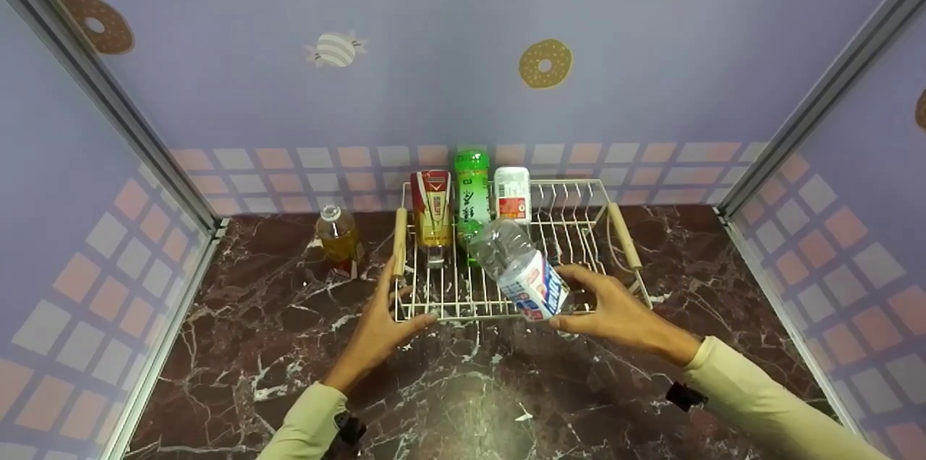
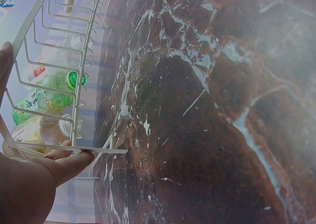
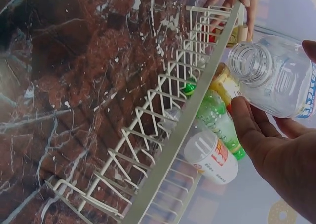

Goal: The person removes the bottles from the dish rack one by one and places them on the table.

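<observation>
My right hand (image 1: pixel 611 309) grips a clear plastic bottle (image 1: pixel 534 285) with a white and blue label, tilted over the front of a cream wire rack (image 1: pixel 463 318). Its uncapped mouth (image 3: pixel 248 61) shows in the right wrist view. At the rack's front left corner my left hand (image 1: pixel 382 322) grips the frame, thumb along the front rail. Standing neck down in the rack are a red and yellow bottle (image 1: pixel 432 210), a green bottle (image 1: pixel 472 181) and a white-bottomed bottle (image 1: pixel 512 189). The held bottle partly covers the green one.
A bottle of amber liquid (image 1: pixel 340 239) stands upright on the dark marbled counter (image 1: pixel 289 344), left of the rack. Wooden handles (image 1: pixel 623 236) line the rack's two sides. A patterned wall (image 1: pixel 434 84) rises close behind, with side panels left and right.
</observation>
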